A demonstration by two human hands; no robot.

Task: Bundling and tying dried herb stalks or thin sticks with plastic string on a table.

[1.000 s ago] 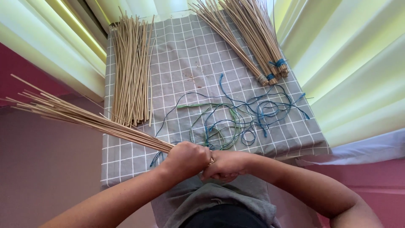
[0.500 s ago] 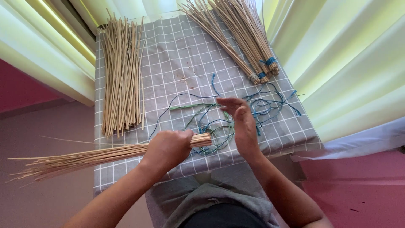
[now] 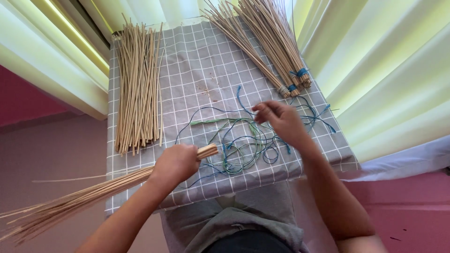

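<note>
A bundle of thin pale sticks [image 3: 93,194] is clenched in the left hand [image 3: 177,164], the fingers being wrapped fully around it near its cut end. Only a short stub of that end is seen past the fist, pointing right over the tangle of blue and green strings [image 3: 239,140], while the long remainder is trailed down and to the left, off the edge of the table and fanned out loosely toward the lower left corner. The bundle is thus held almost level, tilted slightly upward at the gripped end. The right hand [image 3: 281,121] is raised over the strings, well apart from the bundle, with its fingers drawn together at their tips; whether a strand is pinched between them cannot be told, as the fingertips are slightly blurred. The strings are spread in loose loops on the grey checked cloth [image 3: 197,70], between the two hands and just under the right one. A loose pile of sticks [image 3: 138,89] is laid lengthwise along the left side of the cloth, apart from the held bundle. At the upper right, tied bundles of sticks [image 3: 272,47] are laid slantwise, their ends bound with blue cord near the cloth's right edge. Pale curtains are hung on both sides of the table.
</note>
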